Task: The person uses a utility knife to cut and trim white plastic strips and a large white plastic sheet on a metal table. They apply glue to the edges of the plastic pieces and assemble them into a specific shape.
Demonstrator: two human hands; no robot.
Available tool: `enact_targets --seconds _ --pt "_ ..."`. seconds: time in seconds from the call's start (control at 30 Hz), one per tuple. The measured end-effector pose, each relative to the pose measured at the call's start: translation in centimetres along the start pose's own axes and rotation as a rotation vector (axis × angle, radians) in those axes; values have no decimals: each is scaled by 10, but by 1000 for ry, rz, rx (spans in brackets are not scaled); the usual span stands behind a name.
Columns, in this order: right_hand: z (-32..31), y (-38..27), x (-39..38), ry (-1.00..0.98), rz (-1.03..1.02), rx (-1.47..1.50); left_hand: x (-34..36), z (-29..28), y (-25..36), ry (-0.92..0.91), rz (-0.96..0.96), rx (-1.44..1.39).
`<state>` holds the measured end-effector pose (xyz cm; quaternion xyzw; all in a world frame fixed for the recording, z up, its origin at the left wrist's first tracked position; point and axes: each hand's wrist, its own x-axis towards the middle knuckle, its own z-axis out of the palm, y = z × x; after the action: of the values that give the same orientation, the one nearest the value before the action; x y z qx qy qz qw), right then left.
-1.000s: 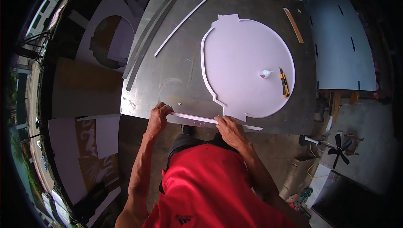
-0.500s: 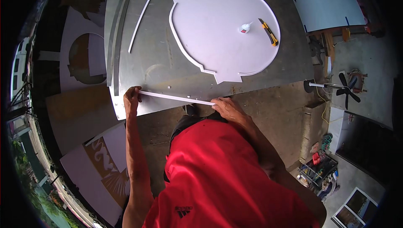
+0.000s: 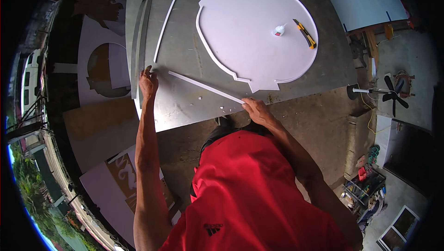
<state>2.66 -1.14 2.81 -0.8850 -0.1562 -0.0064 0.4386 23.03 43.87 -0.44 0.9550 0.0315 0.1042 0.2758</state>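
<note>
My right hand is closed on the near right end of a short white strip, which slants over the metal table. My left hand is off that strip, fingers partly stretched out. Its fingertips are just short of the near end of a longer thin white strip lying on the table. Beyond my hands lies a large white oval panel with a raised rim along much of its edge and pointed tabs. On the panel are a small white glue bottle and a yellow-and-black utility knife.
Long grey metal strips lie along the table's left side. Small white offcuts are scattered near the front edge. White cut-out panels stand at the left. A fan and a tool rack are at the right.
My left hand has let go of the short strip's left end and moved forward to the longer strip. The short strip's free end has swung farther from me, pivoting at my right hand.
</note>
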Motion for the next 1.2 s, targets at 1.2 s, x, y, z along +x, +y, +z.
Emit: enact_targets --seconds 1.2 --pt "66 -11 107 -40 159 -21 -161 -69 80 -15 -487 -995"
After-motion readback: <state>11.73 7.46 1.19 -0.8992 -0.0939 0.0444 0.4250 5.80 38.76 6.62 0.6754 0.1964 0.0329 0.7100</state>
